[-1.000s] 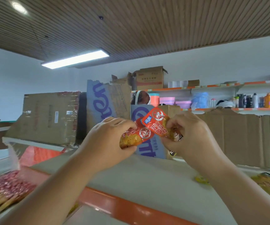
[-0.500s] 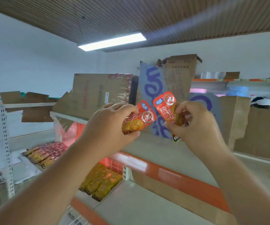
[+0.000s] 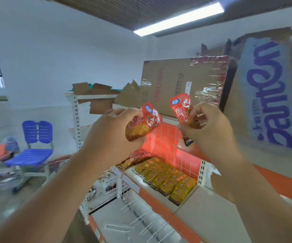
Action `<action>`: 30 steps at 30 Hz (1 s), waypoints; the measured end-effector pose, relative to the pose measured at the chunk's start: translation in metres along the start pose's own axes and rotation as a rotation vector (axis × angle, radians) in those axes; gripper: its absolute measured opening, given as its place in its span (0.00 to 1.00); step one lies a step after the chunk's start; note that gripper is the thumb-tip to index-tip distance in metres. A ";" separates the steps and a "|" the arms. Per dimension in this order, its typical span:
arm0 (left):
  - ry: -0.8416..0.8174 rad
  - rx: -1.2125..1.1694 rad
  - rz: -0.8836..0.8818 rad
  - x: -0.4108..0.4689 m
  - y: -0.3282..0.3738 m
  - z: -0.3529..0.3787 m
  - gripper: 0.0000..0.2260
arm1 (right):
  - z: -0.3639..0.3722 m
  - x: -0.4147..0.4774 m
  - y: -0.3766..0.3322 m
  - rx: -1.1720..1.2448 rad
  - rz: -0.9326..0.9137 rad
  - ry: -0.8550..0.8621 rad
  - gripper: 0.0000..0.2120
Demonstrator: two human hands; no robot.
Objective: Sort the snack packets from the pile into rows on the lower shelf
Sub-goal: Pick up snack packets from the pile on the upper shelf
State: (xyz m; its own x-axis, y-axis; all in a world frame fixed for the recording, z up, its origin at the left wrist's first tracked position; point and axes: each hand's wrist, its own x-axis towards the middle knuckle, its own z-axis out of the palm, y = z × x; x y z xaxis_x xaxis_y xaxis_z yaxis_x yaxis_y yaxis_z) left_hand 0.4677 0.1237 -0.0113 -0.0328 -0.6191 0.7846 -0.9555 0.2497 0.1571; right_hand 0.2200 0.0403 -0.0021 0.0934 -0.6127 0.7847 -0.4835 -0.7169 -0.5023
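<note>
Two red packets are being held up at mid-frame, one per hand. The left packet (image 3: 143, 127) is being gripped in the curled fingers of the left hand (image 3: 110, 135), with its top tilted toward 1 o'clock. The right packet (image 3: 182, 109) is being pinched near-upright by the right hand (image 3: 210, 130), and a dark packet (image 3: 188, 142) is being kept under the same fingers, poking out at 6 o'clock. Against a second ago, the pair is being drawn apart: they overlapped then, and a clear gap is now being left between them. The view is also being swung left and down, so the lower shelf (image 3: 127, 179) is being brought into sight at 6 o'clock of the hands. A yellow row (image 3: 168, 179) is lying on it, with a red row (image 3: 136, 157) at its 10 o'clock. Neither red packet is touching the shelf; both are being carried well above it, in front of the cardboard (image 3: 185, 81). Judged: the packets are being separated for sorting, and placement is being prepared, probably onto the red row.
</note>
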 end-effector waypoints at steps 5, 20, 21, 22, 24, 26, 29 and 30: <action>-0.022 0.063 -0.086 -0.011 -0.060 -0.004 0.26 | 0.073 0.005 -0.004 0.106 -0.001 -0.067 0.19; -0.089 0.115 -0.234 0.045 -0.232 0.100 0.29 | 0.299 0.063 0.074 0.346 0.060 -0.183 0.19; -0.101 0.099 -0.248 0.055 -0.246 0.115 0.29 | 0.316 0.073 0.085 0.357 0.081 -0.201 0.19; -0.111 0.087 -0.260 0.062 -0.257 0.126 0.29 | 0.329 0.081 0.093 0.365 0.105 -0.215 0.19; -0.135 0.070 -0.278 0.080 -0.280 0.151 0.29 | 0.354 0.099 0.112 0.364 0.136 -0.240 0.19; -0.146 0.057 -0.286 0.095 -0.301 0.174 0.29 | 0.376 0.114 0.130 0.360 0.160 -0.261 0.20; -0.171 0.016 -0.289 0.110 -0.330 0.207 0.30 | 0.405 0.128 0.155 0.360 0.200 -0.273 0.22; -0.187 -0.005 -0.293 0.112 -0.338 0.216 0.30 | 0.413 0.130 0.161 0.352 0.215 -0.277 0.22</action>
State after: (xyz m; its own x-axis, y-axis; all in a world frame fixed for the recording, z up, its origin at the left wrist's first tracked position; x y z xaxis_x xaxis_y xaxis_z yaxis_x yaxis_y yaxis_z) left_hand 0.7231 -0.1913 -0.1060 0.1887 -0.7908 0.5823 -0.9309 0.0448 0.3625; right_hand 0.5138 -0.2920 -0.1314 0.2744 -0.7902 0.5480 -0.1987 -0.6041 -0.7717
